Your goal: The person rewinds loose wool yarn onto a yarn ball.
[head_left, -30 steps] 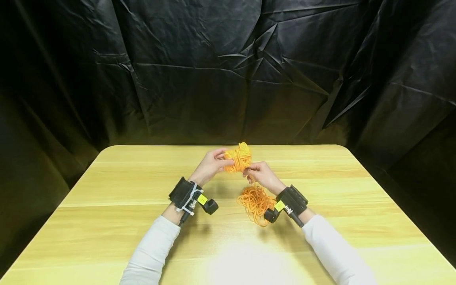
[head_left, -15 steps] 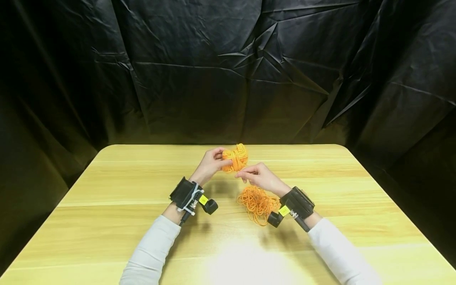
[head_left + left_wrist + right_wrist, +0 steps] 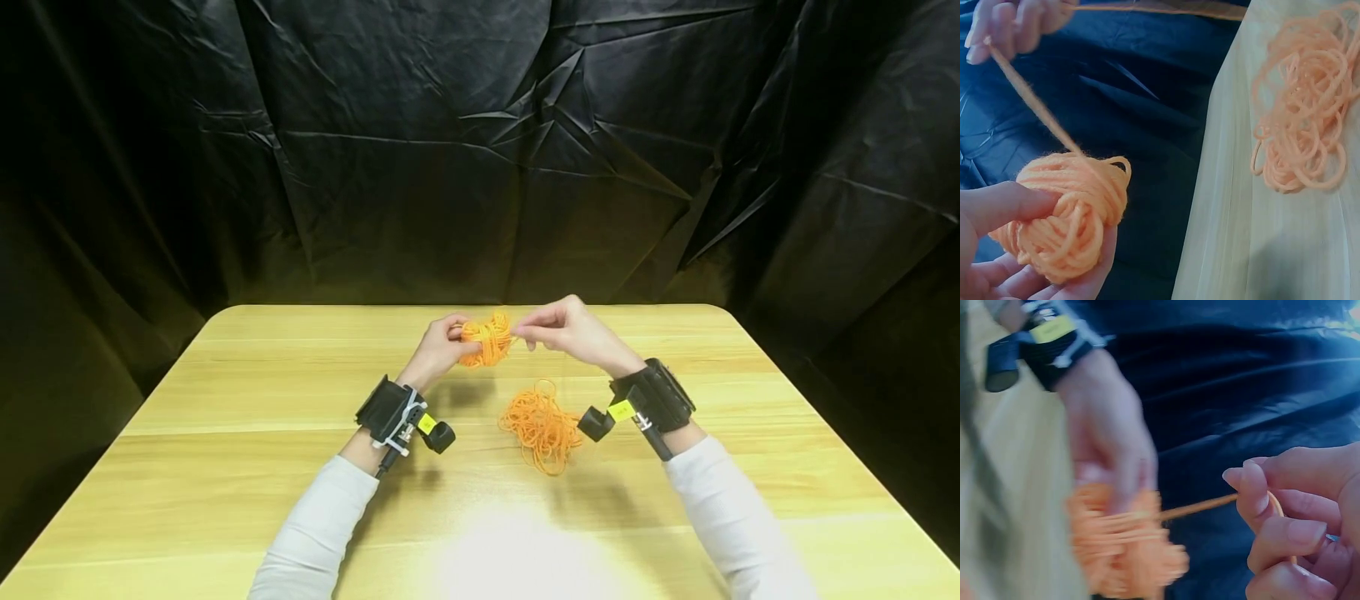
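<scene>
My left hand [image 3: 438, 352] grips a wound ball of orange yarn [image 3: 487, 340] above the table, thumb on the near side and fingers behind it. To its right, my right hand [image 3: 573, 335] pinches the yarn strand [image 3: 1204, 505] between thumb and forefinger, and the strand runs taut from the ball in both wrist views. From the right hand the strand trails on toward a loose heap of orange yarn [image 3: 542, 427], which lies on the table below the hands. In the left wrist view the ball [image 3: 1069, 219] shows wraps crossing in different directions.
The light wooden table [image 3: 225, 467] reaches back to a black sheet [image 3: 420, 208] hanging behind it. Each wrist carries a black strap with a small camera, and the right camera [image 3: 596, 423] hangs beside the yarn heap.
My right hand has swung from below the ball up to its right side, drawing the strand along. The left hand still holds the ball, which has shifted slightly left and turned.
</scene>
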The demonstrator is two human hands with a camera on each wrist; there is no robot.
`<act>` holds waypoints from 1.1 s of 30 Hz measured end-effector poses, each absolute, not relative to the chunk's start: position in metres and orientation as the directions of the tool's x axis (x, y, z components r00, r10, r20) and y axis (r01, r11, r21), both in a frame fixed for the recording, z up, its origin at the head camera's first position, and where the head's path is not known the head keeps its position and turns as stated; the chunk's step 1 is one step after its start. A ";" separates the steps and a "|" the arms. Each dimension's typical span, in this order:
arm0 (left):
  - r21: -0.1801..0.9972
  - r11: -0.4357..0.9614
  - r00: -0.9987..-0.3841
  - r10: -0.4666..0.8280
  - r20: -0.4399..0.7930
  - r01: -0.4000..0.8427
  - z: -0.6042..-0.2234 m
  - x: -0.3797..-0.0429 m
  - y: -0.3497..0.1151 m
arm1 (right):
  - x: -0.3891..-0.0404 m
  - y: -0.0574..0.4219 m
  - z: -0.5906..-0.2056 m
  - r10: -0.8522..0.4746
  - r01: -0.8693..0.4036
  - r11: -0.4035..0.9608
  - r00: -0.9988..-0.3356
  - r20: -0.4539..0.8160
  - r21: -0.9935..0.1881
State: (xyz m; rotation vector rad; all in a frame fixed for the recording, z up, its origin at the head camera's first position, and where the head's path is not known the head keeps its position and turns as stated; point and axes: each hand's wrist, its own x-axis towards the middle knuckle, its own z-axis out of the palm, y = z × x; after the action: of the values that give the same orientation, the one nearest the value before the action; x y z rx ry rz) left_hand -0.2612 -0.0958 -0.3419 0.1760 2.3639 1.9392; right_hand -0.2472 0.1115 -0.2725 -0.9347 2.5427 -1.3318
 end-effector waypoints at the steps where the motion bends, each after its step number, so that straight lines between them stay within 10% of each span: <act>1: 0.979 0.200 -0.990 0.138 0.007 0.035 -0.342 -0.261 -0.096 | -0.248 0.113 -0.267 -0.565 -0.456 0.407 -0.806 0.174 -0.792; 9: 0.970 0.238 -0.978 0.207 -0.006 0.044 -0.344 -0.262 -0.098 | -0.258 0.122 -0.239 -0.522 -0.458 0.221 -0.801 0.293 -0.861; 23: 0.988 0.125 -0.777 0.629 -0.010 0.088 -0.343 -0.258 -0.103 | -0.294 0.120 -0.285 -0.339 -0.300 0.122 -0.908 0.245 -0.946; 33: 0.998 -0.065 -0.881 0.472 0.034 0.003 -0.334 -0.257 -0.096 | -0.286 0.106 -0.341 -0.332 -0.199 0.298 -0.939 0.095 -0.934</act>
State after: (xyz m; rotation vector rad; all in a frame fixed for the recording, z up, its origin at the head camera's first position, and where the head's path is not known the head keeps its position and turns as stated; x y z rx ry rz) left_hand -0.2566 -0.0960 -0.3340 0.5100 1.8899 2.0144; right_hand -0.2862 0.1056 -0.3415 -0.5009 2.4343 -1.7244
